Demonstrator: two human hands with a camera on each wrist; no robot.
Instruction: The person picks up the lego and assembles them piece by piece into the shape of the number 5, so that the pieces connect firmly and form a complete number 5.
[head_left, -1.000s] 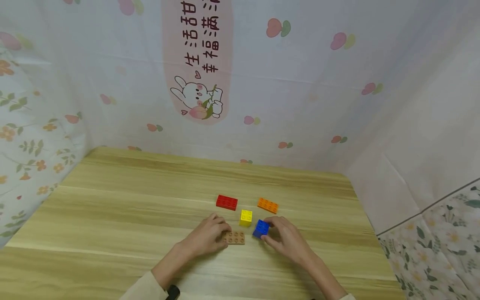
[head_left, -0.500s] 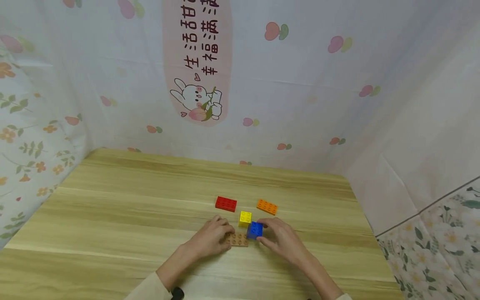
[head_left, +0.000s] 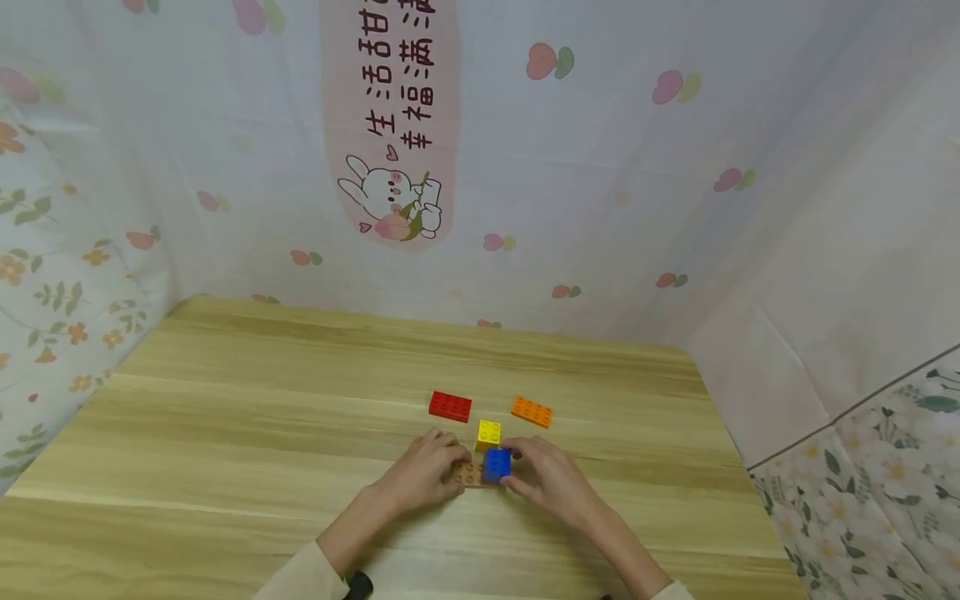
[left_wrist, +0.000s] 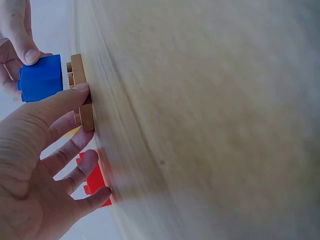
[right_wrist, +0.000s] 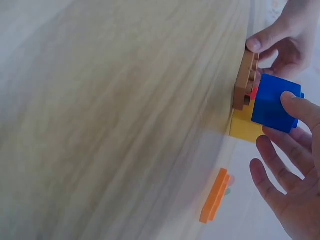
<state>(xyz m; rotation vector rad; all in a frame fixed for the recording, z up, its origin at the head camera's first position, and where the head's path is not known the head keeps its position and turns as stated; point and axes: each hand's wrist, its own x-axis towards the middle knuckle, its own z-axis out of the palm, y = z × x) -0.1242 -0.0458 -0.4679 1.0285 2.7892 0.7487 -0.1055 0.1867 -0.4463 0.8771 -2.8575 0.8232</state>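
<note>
A thin brown building-block plate with studs lies flat on the table. My left hand pinches its left end between thumb and fingers. My right hand holds a blue toy brick between thumb and fingertips, just over the plate's right end. In the left wrist view, a narrow gap separates the blue brick from the studs of the brown plate. Right behind the blue brick stands a yellow brick, partly hidden by it in the right wrist view.
Farther back on the wooden table lie a red brick, to the left, and a flat orange plate, to the right. A patterned cloth hangs behind the table, with more printed cloth at both sides.
My right hand has carried the blue brick leftward, from beside the brown plate to over its right end. The brown plate has shifted slightly right with my left hand on it.
</note>
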